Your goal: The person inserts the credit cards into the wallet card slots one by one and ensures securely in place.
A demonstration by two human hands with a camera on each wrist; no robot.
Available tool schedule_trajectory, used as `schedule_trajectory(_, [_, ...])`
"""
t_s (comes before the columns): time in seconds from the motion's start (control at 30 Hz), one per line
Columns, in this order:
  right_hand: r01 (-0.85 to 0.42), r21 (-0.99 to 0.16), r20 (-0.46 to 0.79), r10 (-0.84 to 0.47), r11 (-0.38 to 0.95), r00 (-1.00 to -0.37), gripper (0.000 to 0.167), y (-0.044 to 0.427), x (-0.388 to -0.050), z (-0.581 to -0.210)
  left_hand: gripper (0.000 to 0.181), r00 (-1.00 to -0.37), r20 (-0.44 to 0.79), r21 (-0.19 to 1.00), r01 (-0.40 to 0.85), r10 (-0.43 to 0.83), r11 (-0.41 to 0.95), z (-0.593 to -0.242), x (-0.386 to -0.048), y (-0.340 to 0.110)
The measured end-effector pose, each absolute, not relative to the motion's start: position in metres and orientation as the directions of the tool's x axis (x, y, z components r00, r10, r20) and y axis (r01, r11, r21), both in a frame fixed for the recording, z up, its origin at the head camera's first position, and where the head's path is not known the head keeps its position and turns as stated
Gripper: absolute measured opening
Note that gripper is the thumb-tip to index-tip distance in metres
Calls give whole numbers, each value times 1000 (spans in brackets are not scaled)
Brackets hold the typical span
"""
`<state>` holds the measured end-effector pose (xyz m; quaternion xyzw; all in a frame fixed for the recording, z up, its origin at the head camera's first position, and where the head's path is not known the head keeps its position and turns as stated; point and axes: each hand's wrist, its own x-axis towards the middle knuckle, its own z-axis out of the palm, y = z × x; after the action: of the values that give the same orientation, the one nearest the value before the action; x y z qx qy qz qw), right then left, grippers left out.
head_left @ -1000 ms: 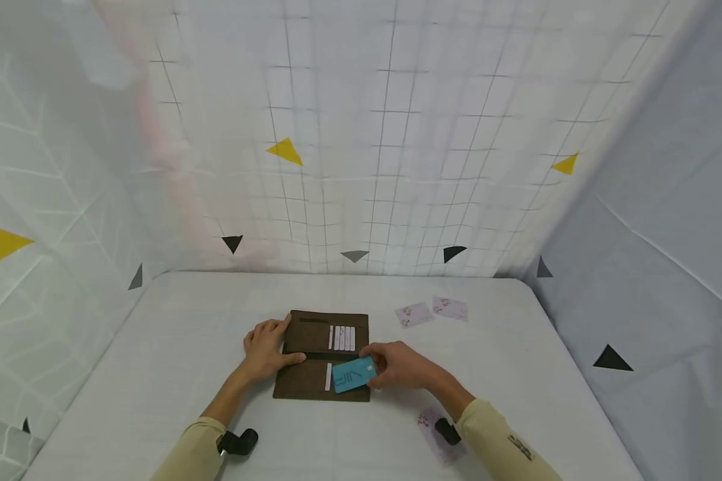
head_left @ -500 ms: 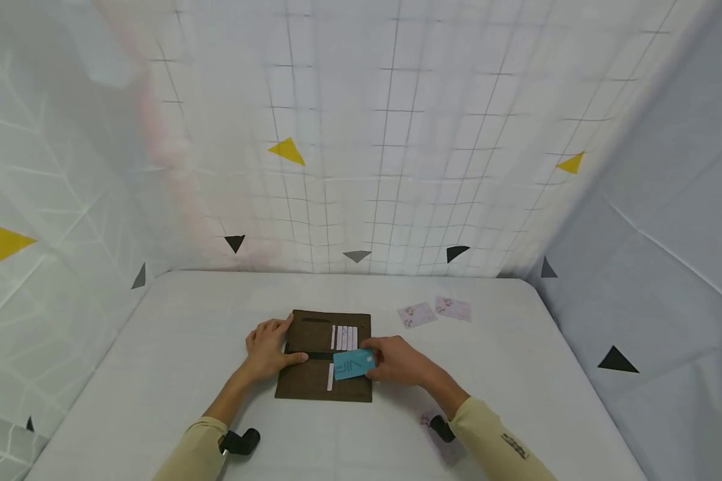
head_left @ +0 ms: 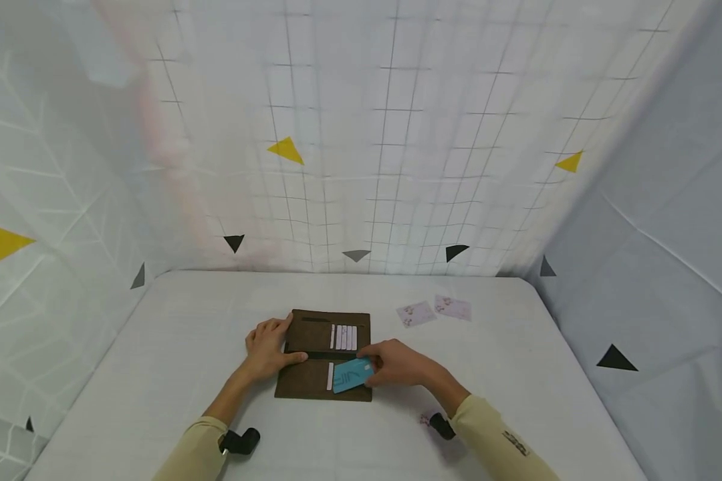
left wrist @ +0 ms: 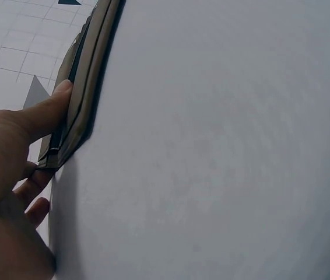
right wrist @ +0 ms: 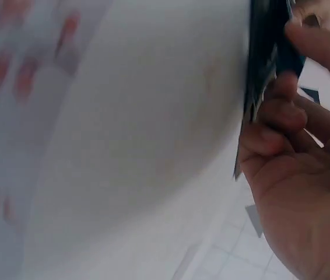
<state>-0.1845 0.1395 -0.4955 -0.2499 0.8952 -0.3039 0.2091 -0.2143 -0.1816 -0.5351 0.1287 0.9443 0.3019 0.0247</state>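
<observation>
A brown leather wallet [head_left: 303, 379] lies spread open on the white table in the head view. Pale cards show in its upper slots, and one pale card edge shows in the lower half. At the wallet's left side, my left hand [head_left: 267, 350] holds it, thumb on top near the fold and fingers at the outer edge. My right hand [head_left: 402, 363] pinches a blue bank card [head_left: 351, 375] by its right end, tilted over the wallet's lower half beside the pale card edge. In the right wrist view the fingers [right wrist: 278, 114] curl against the card, which is mostly hidden.
Two pale printed slips, a left one [head_left: 416, 314] and a right one [head_left: 453, 308], lie beyond the wallet to the right. Another slip [head_left: 451, 454] is partly under the right forearm. Black wrist cameras sit on both wrists. White sheets rise behind the table [head_left: 186, 321].
The blue card rose slightly toward the wallet's fold, then came back down over the lower half, tilted again. The right hand moved with it; the left hand kept its place on the wallet.
</observation>
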Motion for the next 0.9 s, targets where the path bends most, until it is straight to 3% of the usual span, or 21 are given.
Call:
schedule_trajectory(0.53, [-332, -596, -148, -507, 731, -849, 60, 122, -174, -506, 104, -965, 28, 575, 230, 262, 785, -531, -216, -182])
schedule_trajectory(0.9, [-312, -537, -185, -470, 784, -863, 66, 116, -170, -501, 105, -966, 33, 554, 231, 256, 800, -536, -214, -183])
